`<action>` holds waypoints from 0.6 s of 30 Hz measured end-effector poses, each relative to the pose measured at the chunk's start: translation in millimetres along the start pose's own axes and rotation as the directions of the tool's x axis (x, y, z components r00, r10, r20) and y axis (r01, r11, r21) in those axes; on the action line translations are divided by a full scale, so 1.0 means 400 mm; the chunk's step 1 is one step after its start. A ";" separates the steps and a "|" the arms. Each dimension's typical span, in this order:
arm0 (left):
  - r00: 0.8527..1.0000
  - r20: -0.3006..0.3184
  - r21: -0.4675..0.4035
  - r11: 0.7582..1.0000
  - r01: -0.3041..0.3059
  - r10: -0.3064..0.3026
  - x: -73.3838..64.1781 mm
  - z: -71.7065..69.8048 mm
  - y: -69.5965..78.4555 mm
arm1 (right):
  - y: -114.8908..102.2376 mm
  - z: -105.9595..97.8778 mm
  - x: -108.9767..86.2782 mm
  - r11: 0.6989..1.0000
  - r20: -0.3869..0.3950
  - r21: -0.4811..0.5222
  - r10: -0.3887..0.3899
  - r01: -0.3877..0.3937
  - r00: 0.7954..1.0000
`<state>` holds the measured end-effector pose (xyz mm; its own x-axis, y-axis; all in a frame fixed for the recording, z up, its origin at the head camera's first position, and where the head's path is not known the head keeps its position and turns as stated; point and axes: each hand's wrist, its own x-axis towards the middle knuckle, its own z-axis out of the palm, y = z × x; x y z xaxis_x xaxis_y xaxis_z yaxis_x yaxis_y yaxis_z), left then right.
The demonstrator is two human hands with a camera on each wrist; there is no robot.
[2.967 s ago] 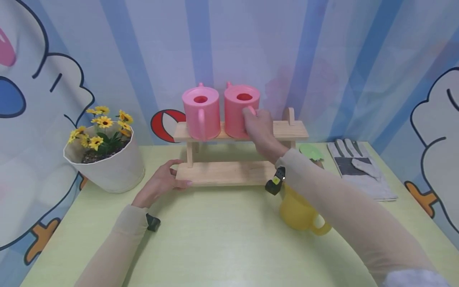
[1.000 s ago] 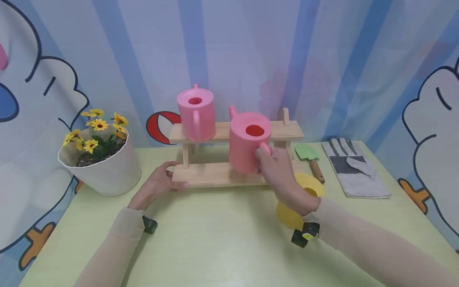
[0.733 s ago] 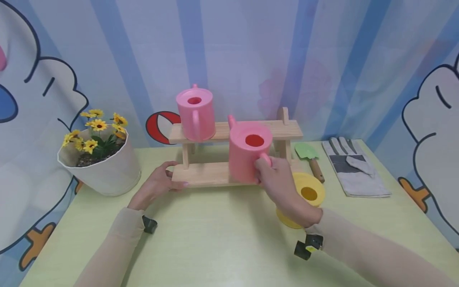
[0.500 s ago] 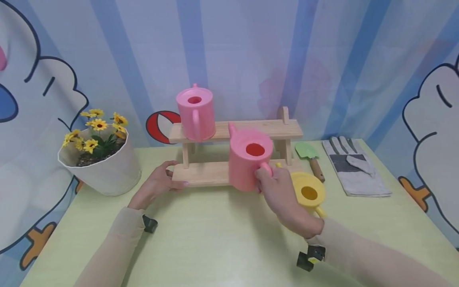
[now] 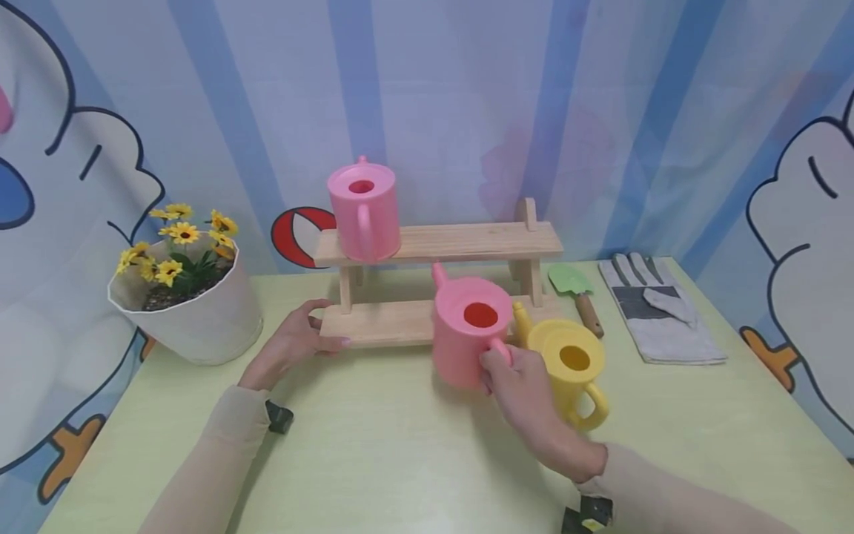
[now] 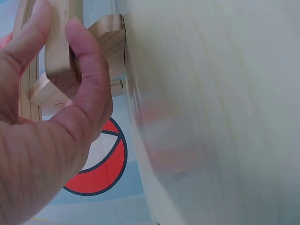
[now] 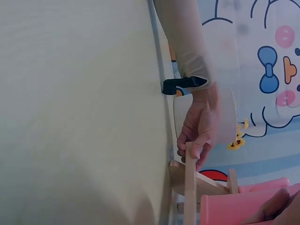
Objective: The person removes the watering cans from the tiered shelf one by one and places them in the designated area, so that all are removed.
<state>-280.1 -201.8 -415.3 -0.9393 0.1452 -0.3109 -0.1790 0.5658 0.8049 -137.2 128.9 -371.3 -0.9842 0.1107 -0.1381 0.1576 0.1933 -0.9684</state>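
Head view: at 8 o'clock the left hand [image 5: 292, 343] pinches the wooden shelf [image 5: 380, 323] by its lower board's end. At 5 o'clock, before the shelf, the right hand [image 5: 530, 400] curls its fingers round the pink watering can's [image 5: 460, 352] handle [image 5: 502, 351]. Probably light, stiff, slightly slippery plastic; the handle seems the surest hold. A yellow watering can [image 5: 567, 386] stands at 4 o'clock.

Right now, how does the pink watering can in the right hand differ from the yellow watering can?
The held pink watering can looks reddish inside its opening; the yellow watering can looks dark yellow there. The right hand grips the pink watering can by its handle, while no hand grips the yellow watering can. Both have a round top opening, and both spouts point away from the person.
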 end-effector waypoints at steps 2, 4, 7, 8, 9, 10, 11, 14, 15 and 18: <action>1.000 0.001 0.000 1.000 0.004 -0.004 0.000 0.000 -0.001 | 0.012 -0.001 -0.007 1.000 -0.003 -0.014 0.019 -0.019 1.000; 1.000 0.002 -0.001 1.000 0.007 -0.007 0.001 0.001 -0.001 | 0.022 -0.001 -0.013 0.999 -0.007 -0.024 0.034 -0.034 0.999; 1.000 -0.001 -0.001 1.000 0.008 -0.008 0.004 0.001 -0.002 | 0.036 -0.002 -0.019 0.999 -0.009 -0.022 0.043 -0.043 0.999; 1.000 -0.003 -0.001 1.000 0.007 -0.007 0.005 0.002 -0.002 | 0.039 -0.002 -0.020 0.999 -0.010 -0.018 0.042 -0.042 0.999; 1.000 -0.005 0.003 1.000 0.009 -0.009 0.006 0.002 -0.003 | 0.042 -0.003 -0.022 0.999 -0.011 -0.016 0.040 -0.040 0.999; 1.000 -0.008 0.006 1.000 0.011 -0.011 0.006 0.002 -0.003 | 0.046 -0.003 -0.023 0.999 -0.012 -0.015 0.039 -0.040 0.999; 1.000 -0.008 0.007 1.000 0.014 -0.014 0.007 0.002 -0.003 | 0.049 -0.004 -0.024 0.999 -0.013 -0.014 0.041 -0.041 0.999; 1.000 -0.010 0.010 1.000 0.017 -0.017 0.009 0.004 -0.002 | 0.058 -0.005 -0.026 0.998 -0.019 -0.013 0.053 -0.054 0.998; 1.000 -0.008 0.009 1.000 0.014 -0.014 0.008 0.003 -0.002 | 0.060 -0.005 -0.027 0.998 -0.020 -0.016 0.057 -0.058 0.998; 1.000 -0.004 0.003 1.000 0.009 -0.009 0.005 0.004 0.002 | 0.067 -0.006 -0.029 0.997 -0.023 -0.022 0.073 -0.074 0.997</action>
<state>-281.6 -199.9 -416.2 -0.9388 0.1368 -0.3160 -0.1865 0.5695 0.8005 -121.3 135.2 -395.1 -0.9678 0.1473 -0.2039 0.2317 0.2061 -0.9507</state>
